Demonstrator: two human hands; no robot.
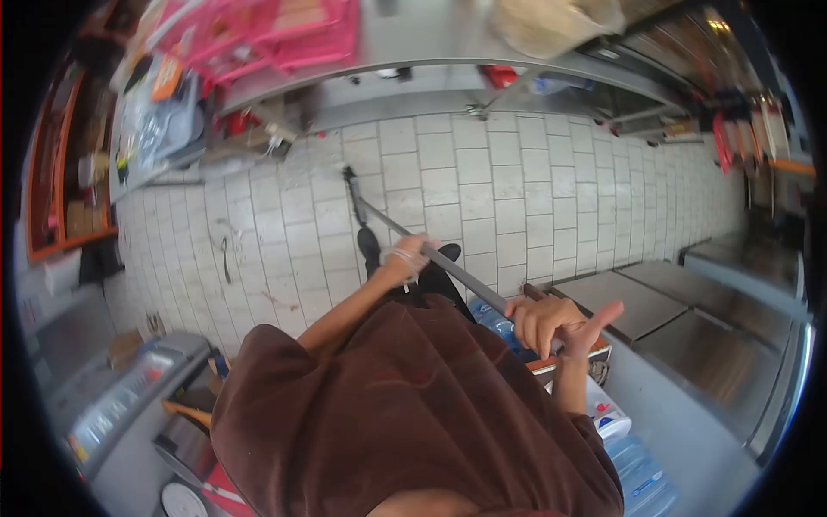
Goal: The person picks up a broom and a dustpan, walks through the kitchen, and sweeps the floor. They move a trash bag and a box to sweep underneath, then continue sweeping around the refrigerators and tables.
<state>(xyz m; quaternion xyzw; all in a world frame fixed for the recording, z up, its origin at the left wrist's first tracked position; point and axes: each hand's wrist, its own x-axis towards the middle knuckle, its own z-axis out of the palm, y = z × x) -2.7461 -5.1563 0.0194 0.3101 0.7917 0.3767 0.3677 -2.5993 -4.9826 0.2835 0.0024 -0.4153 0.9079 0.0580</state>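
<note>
A long grey handle runs diagonally across my front, part of what looks like a broom (472, 283). Its narrow black head (354, 191) rests on the tiled floor just beyond my shoes; bristles cannot be made out. Partway down the handle, my left hand (407, 261) is closed round it, with something pale and see-through about the hand and wrist. Higher up, near the handle's top end, the fingers of my right hand (556, 326) wrap it while the thumb sticks out. Near the head lies a clear, crumpled-looking patch (312, 164) on the floor.
Scraps (226, 252) lie on the white tiles (482, 202). Ahead, a metal table (413, 39) carries pink baskets (284, 39). Close by my right side are large water bottles (639, 474) and steel-topped counters (715, 345). An orange-framed shelf (73, 155) stands left.
</note>
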